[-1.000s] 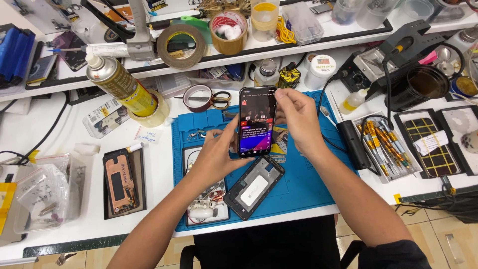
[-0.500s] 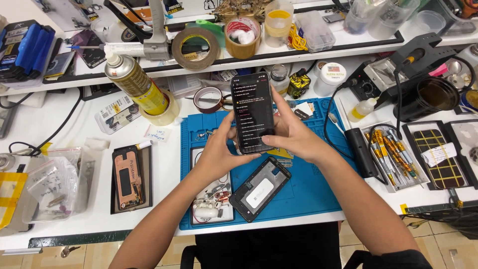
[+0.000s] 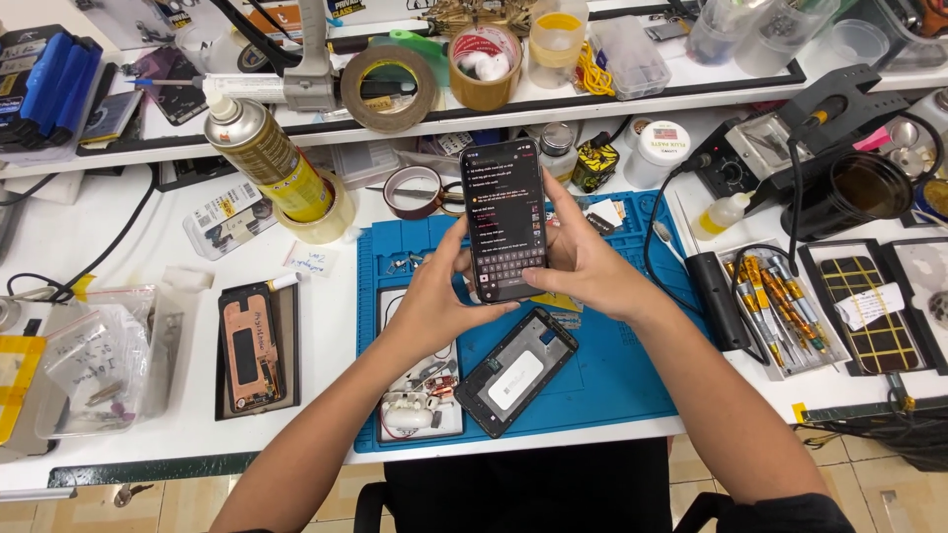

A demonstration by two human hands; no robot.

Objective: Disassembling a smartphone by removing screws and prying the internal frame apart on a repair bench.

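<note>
Both hands grip one lit smartphone (image 3: 507, 219) upright above the blue repair mat (image 3: 612, 370): the left hand (image 3: 432, 301) wraps its lower left edge, and the right hand (image 3: 583, 262) cups the right side with its thumb on the screen. Beneath them lies one open phone frame (image 3: 515, 370). The white workbench (image 3: 326, 395) holds one spray can (image 3: 265, 158), and the shelf behind carries two tape rolls (image 3: 390, 87).

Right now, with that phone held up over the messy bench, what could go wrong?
The phone is held above the blue mat by the left hand and right hand. If it slips, it might land on the open phone frame below. An elbow swing could also topple the spray can nearby.
</note>
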